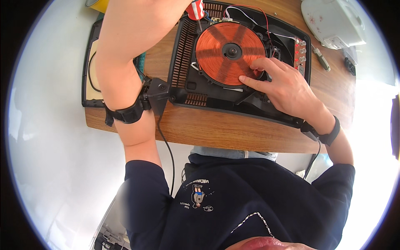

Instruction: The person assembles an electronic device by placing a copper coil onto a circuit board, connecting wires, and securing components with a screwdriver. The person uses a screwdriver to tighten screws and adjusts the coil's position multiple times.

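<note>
Now, right hand (287, 89): flat, fingers spread on copper coil (230, 52).
Left hand: hidden above the frame, grip unclear; screwdriver (196, 10) by forearm.
Cooker base (183, 54): on wooden table (216, 129).

A coil (230, 52) sits in an open cooker base (183, 54) on a table (233, 133) — a screwdriver (321, 59) right, a panel (92, 66) left.

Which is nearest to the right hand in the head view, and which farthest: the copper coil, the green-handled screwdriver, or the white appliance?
From the right hand:
1. Copper coil: under its fingertips, to its left.
2. Green-handled screwdriver: on the wooden table, up and to its right.
3. White appliance: at the table's far right corner.
</note>
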`<state>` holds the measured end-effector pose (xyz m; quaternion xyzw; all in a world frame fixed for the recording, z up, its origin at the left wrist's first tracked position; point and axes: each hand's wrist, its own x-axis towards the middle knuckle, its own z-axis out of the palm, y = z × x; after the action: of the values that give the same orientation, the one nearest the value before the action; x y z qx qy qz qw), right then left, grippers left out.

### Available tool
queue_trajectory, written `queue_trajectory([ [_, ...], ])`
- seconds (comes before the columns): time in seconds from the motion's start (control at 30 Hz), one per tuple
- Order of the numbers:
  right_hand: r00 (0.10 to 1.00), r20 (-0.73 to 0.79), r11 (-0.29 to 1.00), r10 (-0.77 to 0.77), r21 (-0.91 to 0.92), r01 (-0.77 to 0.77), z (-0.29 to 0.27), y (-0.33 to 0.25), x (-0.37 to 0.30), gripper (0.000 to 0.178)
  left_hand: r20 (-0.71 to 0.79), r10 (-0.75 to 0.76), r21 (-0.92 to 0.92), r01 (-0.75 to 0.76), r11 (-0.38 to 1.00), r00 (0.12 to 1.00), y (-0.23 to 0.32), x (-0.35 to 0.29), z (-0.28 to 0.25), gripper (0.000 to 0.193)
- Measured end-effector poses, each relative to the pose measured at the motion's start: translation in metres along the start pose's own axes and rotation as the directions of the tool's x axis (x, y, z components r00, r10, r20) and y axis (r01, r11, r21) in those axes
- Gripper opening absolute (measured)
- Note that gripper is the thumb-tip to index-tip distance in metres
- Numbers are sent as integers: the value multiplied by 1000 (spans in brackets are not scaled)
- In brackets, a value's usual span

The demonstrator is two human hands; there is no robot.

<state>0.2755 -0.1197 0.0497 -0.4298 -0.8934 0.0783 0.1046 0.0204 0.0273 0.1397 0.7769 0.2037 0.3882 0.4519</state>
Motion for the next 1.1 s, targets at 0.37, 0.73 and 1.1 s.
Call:
queue_trajectory([
  [0.37,995,-93,973,37,232,-15,-5,12,-9,50,-30,195,130,-189,973,980,-23,6,2,38],
  [0.73,912,-295,956,285,158,-247,-54,36,-22,33,-54,100,246,-84,966,993,-11,3,13,34],
  [1.1,839,-454,948,300,236,-212,-64,44,-14,28,-137,152,325,-100,941,979,-3,4,10,33],
])
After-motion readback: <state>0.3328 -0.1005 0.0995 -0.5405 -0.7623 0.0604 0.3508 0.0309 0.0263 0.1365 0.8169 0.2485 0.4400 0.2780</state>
